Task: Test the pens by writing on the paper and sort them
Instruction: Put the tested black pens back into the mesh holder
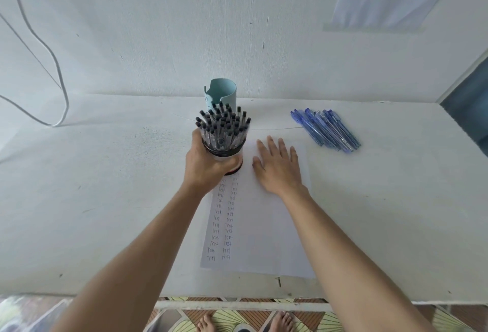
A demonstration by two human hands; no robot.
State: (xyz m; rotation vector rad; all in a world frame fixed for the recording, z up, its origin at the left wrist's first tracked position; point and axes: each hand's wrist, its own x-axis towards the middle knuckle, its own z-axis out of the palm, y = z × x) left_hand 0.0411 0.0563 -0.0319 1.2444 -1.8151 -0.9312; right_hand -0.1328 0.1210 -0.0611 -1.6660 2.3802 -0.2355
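The left hand (206,162) is wrapped round a round pot (227,160), with its fingers curled tight on the side. The pot is packed full of black pens (221,125). I think the hand holds it low and firm so it does not tip and spill. The pens stick up above the hand, with their dark ends pointing up and fanning out a bit. Their bodies look clear, and a dark band goes round the pot's rim. The bottom of the pot is at the top left corner of the paper (264,239). I cannot tell if it stands there or is lifted a little.

Just to the right of that hand, the right hand (277,168) lies flat on the paper. Its fingers are straight and spread, and it holds nothing. I think it presses the sheet down so it does not slide.

The paper runs from under the hands back toward the person. Two neat lines of small written words (221,226) go down its left side, below the left hand. The rest of the sheet is blank.

Just beyond the left hand stands a light blue holder (224,91). Well past the right hand, up and to its right, a bunch of blue pens (327,129) lies side by side on the white worktop (105,199). That looks like a sorted pile, set apart from the black ones.
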